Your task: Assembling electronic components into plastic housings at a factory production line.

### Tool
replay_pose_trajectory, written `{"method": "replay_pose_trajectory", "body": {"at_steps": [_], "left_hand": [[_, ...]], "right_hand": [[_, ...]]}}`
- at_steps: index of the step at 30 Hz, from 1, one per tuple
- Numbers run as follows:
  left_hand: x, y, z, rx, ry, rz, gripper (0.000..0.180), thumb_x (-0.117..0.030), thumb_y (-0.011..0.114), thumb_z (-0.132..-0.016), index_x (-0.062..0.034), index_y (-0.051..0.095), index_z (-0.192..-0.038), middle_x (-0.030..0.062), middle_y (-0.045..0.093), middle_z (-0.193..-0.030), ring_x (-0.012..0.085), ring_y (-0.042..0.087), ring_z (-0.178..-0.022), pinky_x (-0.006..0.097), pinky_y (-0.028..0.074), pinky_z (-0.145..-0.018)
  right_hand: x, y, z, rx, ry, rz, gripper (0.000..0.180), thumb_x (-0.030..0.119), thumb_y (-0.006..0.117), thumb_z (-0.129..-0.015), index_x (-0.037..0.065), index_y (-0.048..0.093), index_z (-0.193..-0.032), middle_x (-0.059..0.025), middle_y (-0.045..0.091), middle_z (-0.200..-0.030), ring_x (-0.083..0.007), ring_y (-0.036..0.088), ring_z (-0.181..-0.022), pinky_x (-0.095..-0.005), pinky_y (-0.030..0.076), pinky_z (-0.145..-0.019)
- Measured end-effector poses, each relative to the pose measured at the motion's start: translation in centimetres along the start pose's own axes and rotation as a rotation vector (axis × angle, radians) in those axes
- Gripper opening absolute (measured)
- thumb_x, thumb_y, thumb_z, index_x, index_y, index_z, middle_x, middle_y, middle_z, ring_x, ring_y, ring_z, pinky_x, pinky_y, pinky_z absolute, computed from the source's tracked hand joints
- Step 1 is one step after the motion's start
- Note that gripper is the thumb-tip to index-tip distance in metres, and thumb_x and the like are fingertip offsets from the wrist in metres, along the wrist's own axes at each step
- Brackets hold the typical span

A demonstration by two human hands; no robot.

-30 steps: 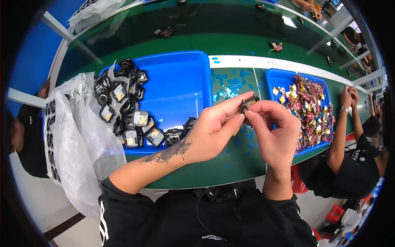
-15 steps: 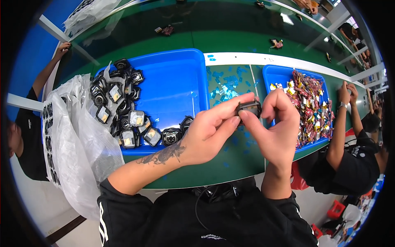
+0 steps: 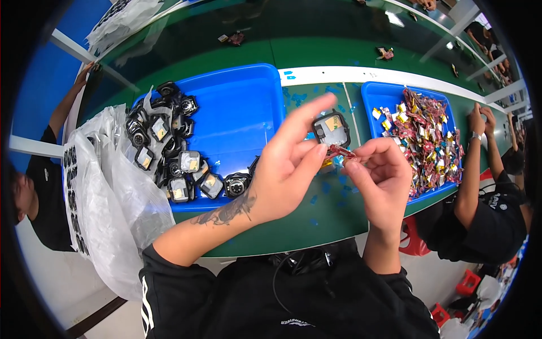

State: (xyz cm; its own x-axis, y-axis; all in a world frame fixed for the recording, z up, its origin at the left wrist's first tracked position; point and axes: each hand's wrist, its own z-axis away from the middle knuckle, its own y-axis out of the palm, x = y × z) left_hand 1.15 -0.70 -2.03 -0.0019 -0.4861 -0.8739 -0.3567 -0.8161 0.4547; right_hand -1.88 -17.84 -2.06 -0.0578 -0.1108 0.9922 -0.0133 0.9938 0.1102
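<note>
My left hand (image 3: 288, 169), its index finger raised, holds a black smartwatch case (image 3: 331, 129) whose open inside shows a grey and tan part. Its thumb tip meets a small dark-red circuit board (image 3: 340, 151) just below the case. The right hand (image 3: 383, 179) pinches that board between thumb and fingers, with a small blue piece and a yellow piece hanging close by. Left of my hands, a blue tray (image 3: 237, 101) holds several similar black watch cases (image 3: 189, 161). Right of them, another blue tray (image 3: 370, 96) is heaped with red circuit boards (image 3: 426, 135).
Blue film pieces (image 3: 316, 199) lie scattered on the green table (image 3: 282, 233). A clear plastic bag (image 3: 121, 209) drapes over the left tray. Beyond a white rail (image 3: 322, 75) runs a green belt with a few boards. Co-workers (image 3: 485, 198) sit at right and left.
The case has turned from edge-on to showing its inside, just above the left thumb. A red circuit board now shows between my fingers, and my right hand has shifted slightly down.
</note>
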Motion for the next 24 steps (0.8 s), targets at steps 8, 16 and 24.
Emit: {"method": "replay_pose_trajectory", "body": {"at_steps": [8,16,24], "left_hand": [[-0.7,-1.0,0.0,0.137,0.007,-0.259,0.033,0.009,0.044,-0.095,0.0069,0.057,-0.125,0.0132,0.053,-0.122,0.0194,0.056,-0.116,0.033,0.045,-0.101],[-1.5,-1.0,-0.6,0.26,0.515,-0.987,0.033,0.011,0.068,-0.076,0.0014,0.07,-0.107,0.0171,0.06,-0.122,0.025,0.069,-0.097,0.031,0.058,-0.076],[-0.4,-0.7,0.0,0.122,0.42,-0.935,0.029,0.009,0.071,-0.076,-0.0013,0.071,-0.104,0.0138,0.067,-0.112,0.0237,0.07,-0.095,0.029,0.059,-0.08]], "right_hand": [[0.7,0.3,0.3,0.001,-0.12,0.089,0.022,-0.01,0.07,-0.08,-0.004,0.062,-0.1,-0.0064,0.063,-0.095,-0.0098,0.062,-0.084,-0.0235,0.055,-0.076],[1.1,-0.9,-0.5,0.04,0.149,-0.308,0.008,0.008,0.064,-0.091,0.0,0.061,-0.09,-0.0079,0.068,-0.078,-0.008,0.059,-0.063,-0.0194,0.047,-0.057],[0.3,-0.3,-0.3,0.122,0.209,-0.36,0.008,0.008,0.06,-0.094,0.001,0.058,-0.097,-0.0071,0.066,-0.08,-0.0075,0.059,-0.062,-0.0205,0.048,-0.053]]}}
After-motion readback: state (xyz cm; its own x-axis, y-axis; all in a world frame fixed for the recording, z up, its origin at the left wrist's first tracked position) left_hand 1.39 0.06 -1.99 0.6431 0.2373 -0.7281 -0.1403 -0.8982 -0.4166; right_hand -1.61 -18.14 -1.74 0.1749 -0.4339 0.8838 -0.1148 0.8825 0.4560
